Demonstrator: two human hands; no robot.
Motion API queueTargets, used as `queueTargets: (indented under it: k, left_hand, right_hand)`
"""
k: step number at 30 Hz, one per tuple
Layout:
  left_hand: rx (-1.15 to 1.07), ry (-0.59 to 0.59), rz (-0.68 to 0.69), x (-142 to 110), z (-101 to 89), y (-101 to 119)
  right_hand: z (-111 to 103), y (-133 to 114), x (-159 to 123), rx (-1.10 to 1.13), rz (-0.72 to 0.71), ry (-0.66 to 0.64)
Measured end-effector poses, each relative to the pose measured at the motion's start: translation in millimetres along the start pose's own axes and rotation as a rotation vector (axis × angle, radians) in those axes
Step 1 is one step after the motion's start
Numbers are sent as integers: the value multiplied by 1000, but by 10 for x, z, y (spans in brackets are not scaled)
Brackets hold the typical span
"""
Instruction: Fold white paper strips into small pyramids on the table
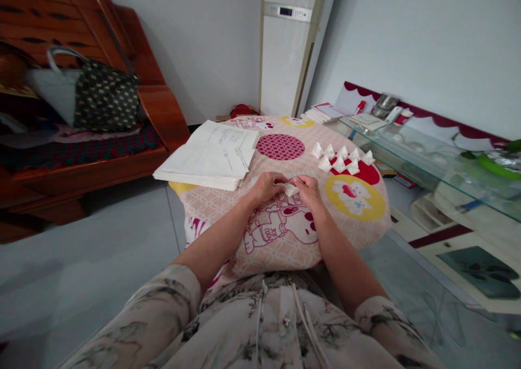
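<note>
Lying low over the near half of the table, one small white folded piece point(291, 190), paper by its look, showed a matt surface and a compact, angular outline; its finer creases were too small to read. Grip: two-handed, the left hand point(267, 188) pinching it at one side and the right hand point(306, 189) at the other, fingertips close together and partly covering it.

Beneath: a pale pink tablecloth point(299, 166) with a lattice pattern, cartoon figures outlined in magenta, a dotted oval, and a yellow disc point(355, 197) bearing white animals, near the right hand.

Beyond the right hand: eight white peaked pieces point(338, 164), five in a back row and three in front, partly over a red patch of the cloth.

Beyond the left hand: one thick stack of printed sheets point(207, 160), slightly fanned at its edges.

Surroundings: a glass shelf point(443, 168) with assorted small articles at right; a tall white cabinet unit point(285, 59) with a dark display behind; a reddish wooden bench point(77, 179) at left, carrying a dark patterned bag point(108, 97).
</note>
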State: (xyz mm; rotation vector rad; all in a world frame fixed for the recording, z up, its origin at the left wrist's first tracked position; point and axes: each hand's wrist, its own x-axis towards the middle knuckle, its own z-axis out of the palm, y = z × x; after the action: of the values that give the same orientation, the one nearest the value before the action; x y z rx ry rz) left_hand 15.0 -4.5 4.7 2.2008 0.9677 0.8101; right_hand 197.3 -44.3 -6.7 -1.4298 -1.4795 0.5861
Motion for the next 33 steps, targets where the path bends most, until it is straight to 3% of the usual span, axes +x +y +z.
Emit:
queueTargets:
  k: [5, 9, 15, 20, 25, 33]
  left_hand:
    - [-23, 14, -45, -10, 2, 6]
    - [-190, -4, -95, -33, -52, -10]
    - [-275, 174, -213, -20, -117, 5]
    - [-186, 120, -304, -16, -92, 59]
    - [-258, 85, -349, -19, -101, 70]
    - [-251, 40, -318, -33, -101, 31]
  right_hand:
    - [2, 5, 7, -20, 21, -8]
    - [7, 29, 2, 26, 35, 1]
    - [12, 69, 1, 54, 30, 16]
    - [17, 73, 11, 67, 21, -17]
    - [28, 85, 20, 135, 1, -106]
    - [31, 97, 30, 143, -4, -91]
